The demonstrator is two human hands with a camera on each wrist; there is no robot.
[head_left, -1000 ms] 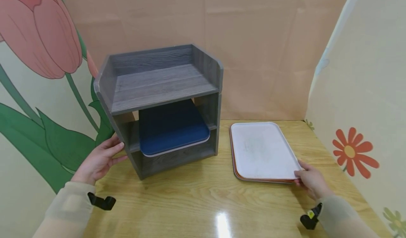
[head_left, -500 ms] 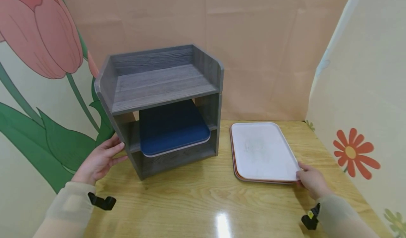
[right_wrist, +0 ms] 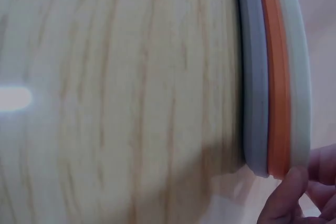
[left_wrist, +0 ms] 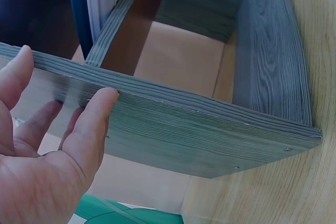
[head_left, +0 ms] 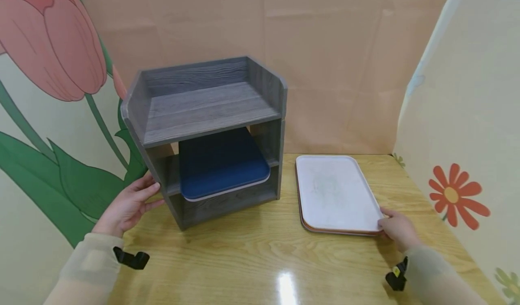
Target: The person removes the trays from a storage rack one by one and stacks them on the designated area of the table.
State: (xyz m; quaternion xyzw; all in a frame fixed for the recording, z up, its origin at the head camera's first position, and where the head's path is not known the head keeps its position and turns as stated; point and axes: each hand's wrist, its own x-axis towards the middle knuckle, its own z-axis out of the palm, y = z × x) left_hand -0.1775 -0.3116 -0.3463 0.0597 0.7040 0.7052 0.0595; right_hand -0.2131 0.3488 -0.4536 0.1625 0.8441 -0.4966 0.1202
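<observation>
My left hand (head_left: 130, 203) rests its fingers against the left side panel of a grey wood-grain shelf unit (head_left: 215, 102). In the left wrist view the fingers (left_wrist: 86, 129) lie fairly straight along that panel. A dark blue tray (head_left: 223, 165) lies on a pale tray (left_wrist: 97, 3) on the middle shelf, both sticking out at the front. To the right, my right hand (head_left: 398, 228) pinches the near right corner of a white tray (head_left: 339, 192). Under the white tray are an orange tray (right_wrist: 277, 77) and a grey tray (right_wrist: 254, 77), stacked flush on the table.
The wooden table (head_left: 243, 260) runs back to a peach backdrop (head_left: 325, 70). A wall with a painted tulip (head_left: 53, 43) stands close on the left, and a pale wall with a red flower (head_left: 452, 194) borders the right. The unit's top shelf has raised sides.
The white tray and the right hand have stayed almost in place, with only a slight shift at the corner. The left hand keeps its place at the shelf unit.
</observation>
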